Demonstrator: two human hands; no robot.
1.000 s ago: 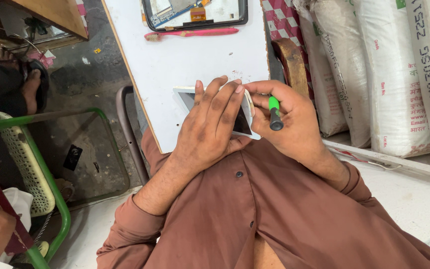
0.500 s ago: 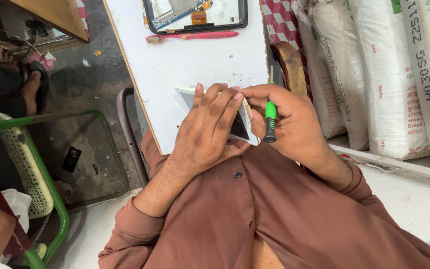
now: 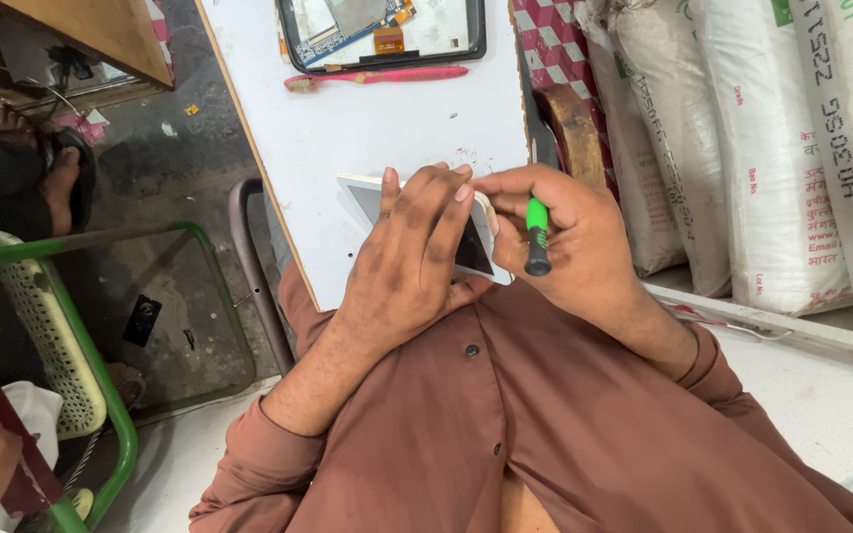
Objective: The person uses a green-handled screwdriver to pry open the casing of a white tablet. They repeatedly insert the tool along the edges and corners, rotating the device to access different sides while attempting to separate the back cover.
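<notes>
On the white worktop (image 3: 387, 128), near edge, a white-framed phone (image 3: 476, 252) is lying under both hands, its long axis running left-right and tilting slightly down to the right. Left hand (image 3: 412, 262) is lying flat across it, fingers (image 3: 425, 202) spread and pressing down on the glass. Right hand (image 3: 570, 242) is touching the phone's right end, curling shut around a green-and-black screwdriver (image 3: 537, 237), tip hidden. Both hands equally near; right one is carrying the tool.
</notes>
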